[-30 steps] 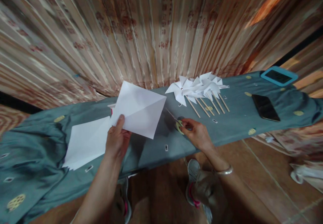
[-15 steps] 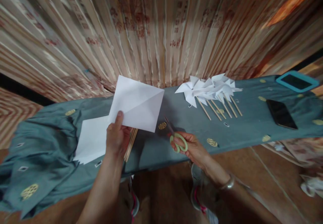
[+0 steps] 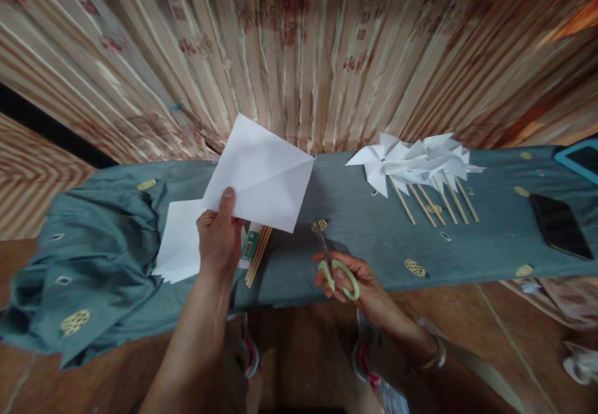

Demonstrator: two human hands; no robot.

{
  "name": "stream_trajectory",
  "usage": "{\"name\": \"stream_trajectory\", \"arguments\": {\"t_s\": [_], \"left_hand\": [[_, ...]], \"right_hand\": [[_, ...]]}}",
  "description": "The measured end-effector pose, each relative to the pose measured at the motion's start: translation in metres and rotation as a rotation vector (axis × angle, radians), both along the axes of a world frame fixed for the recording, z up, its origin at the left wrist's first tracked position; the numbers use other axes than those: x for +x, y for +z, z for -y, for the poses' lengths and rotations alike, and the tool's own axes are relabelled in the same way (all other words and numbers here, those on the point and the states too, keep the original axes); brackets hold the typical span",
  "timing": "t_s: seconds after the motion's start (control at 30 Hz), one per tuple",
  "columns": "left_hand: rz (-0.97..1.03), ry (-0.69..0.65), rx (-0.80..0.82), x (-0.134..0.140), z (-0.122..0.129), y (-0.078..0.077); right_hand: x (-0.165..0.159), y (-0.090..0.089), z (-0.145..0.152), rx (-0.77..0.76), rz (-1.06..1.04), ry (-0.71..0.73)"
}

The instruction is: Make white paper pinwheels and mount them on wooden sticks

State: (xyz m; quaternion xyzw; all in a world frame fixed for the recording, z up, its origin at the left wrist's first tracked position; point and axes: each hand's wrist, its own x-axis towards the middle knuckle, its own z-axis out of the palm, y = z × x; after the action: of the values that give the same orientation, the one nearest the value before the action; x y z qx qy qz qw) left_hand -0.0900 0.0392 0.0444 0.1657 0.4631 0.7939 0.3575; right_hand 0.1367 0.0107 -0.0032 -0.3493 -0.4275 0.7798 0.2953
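My left hand [image 3: 219, 233] pinches a white square sheet of paper [image 3: 264, 168] by its lower left edge, thumb on top. A diagonal crease runs across the sheet to its right corner. In my right hand [image 3: 350, 277] is a pair of scissors [image 3: 346, 280] with pale green handles, its blades pointing up and away, apart from the paper. Under and beside my left hand lie a stack of white paper [image 3: 180, 239], several wooden sticks [image 3: 258, 256] and a green-and-white package [image 3: 250, 244], partly covered.
Several white paper pinwheels [image 3: 420, 159] on wooden sticks lie overlapping at the back right. Further right are a black phone [image 3: 560, 224] and a blue-framed device [image 3: 582, 157]. Bunched cloth [image 3: 103, 246] covers the table's left end. A patterned curtain [image 3: 280, 59] hangs behind.
The view has shifted, so the table's things appear further right. The paper has turned slightly clockwise in my left hand. My right hand and the scissors are a little lower, nearer the table's front edge.
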Motion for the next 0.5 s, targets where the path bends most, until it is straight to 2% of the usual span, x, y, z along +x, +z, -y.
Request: {"name": "stream_trajectory", "arguments": {"t_s": [0.1,0.2,0.5], "left_hand": [[0.011,0.005,-0.022,0.002,0.0,0.001],[0.011,-0.002,-0.034,0.007,-0.001,0.001],[-0.021,-0.038,-0.048,0.022,-0.004,-0.003]], "right_hand": [[-0.001,-0.003,0.002,0.124,-0.007,0.104],[-0.005,-0.007,0.003,0.156,0.004,0.174],[-0.01,-0.01,-0.004,0.147,-0.019,0.127]]}}
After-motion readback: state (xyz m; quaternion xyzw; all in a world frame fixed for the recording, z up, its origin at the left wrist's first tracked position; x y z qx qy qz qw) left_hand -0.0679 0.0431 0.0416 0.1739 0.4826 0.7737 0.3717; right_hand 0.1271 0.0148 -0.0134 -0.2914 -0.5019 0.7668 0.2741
